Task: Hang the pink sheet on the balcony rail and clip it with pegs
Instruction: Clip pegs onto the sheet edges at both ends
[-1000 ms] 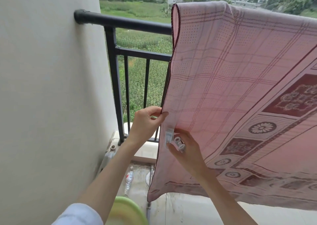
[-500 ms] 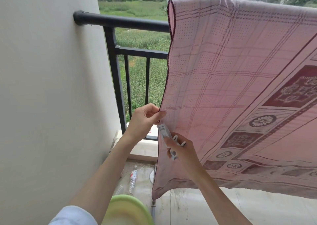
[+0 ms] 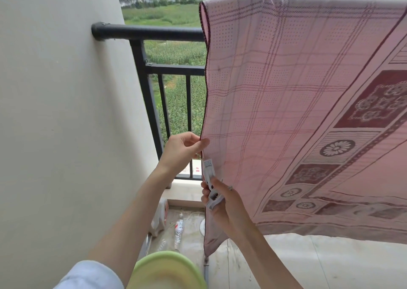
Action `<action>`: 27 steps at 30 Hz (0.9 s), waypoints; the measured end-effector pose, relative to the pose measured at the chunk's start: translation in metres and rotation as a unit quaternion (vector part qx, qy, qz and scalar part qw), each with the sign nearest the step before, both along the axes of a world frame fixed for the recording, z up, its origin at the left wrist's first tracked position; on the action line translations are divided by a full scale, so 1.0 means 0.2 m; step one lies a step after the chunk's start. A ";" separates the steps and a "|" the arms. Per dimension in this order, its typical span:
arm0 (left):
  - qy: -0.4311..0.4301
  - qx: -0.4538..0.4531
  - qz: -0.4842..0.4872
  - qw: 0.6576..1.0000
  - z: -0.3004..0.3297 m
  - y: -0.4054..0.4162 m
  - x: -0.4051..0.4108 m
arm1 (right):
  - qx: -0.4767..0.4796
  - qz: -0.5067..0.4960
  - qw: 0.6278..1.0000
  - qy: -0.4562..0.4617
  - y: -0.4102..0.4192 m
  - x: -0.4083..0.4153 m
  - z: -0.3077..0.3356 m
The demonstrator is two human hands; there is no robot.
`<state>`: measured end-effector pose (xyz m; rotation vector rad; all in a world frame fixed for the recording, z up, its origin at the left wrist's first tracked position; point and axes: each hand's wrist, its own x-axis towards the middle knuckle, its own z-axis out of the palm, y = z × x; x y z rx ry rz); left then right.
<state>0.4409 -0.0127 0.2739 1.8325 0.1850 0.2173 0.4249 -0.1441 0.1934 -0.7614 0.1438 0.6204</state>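
Pink sheet draped over balcony rail. Edge pinched by left hand; peg, gripped in right hand, raised since earlier to the edge. Clipping judged imminent.

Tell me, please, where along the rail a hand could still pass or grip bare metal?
The top rail is bare between the wall and the pink sheet. The gaps between the bars below are open too. By the sheet's edge it is crowded: the left hand pinches it, the right hand holds a peg.
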 end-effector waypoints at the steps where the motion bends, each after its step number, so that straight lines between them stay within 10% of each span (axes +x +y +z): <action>1: 0.005 0.011 -0.002 1.000 0.00 -0.05 0.00 | 0.014 0.002 1.000 0.004 -0.04 -0.01 -0.02; 27: -0.005 0.165 0.028 0.986 0.07 -0.93 -0.28 | 0.219 -0.032 0.974 -0.054 -0.67 -0.25 0.03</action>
